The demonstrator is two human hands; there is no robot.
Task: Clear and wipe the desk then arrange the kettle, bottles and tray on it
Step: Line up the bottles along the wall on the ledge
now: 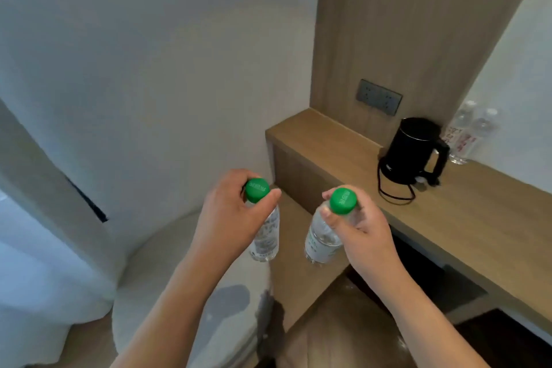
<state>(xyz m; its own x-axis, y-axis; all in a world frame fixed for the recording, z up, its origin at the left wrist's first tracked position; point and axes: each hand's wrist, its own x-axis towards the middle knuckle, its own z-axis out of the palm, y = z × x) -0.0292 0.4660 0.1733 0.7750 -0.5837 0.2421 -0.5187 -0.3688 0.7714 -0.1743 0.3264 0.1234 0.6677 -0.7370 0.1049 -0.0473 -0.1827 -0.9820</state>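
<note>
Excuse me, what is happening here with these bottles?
A person is carrying two water bottles with green caps, one in each hand, gripped near the neck. The left hand holds the left bottle and the right hand holds the right bottle, both in the air beside the wooden desk. On the desk stand a black kettle with its cord, and behind it two more clear bottles by the wall.
</note>
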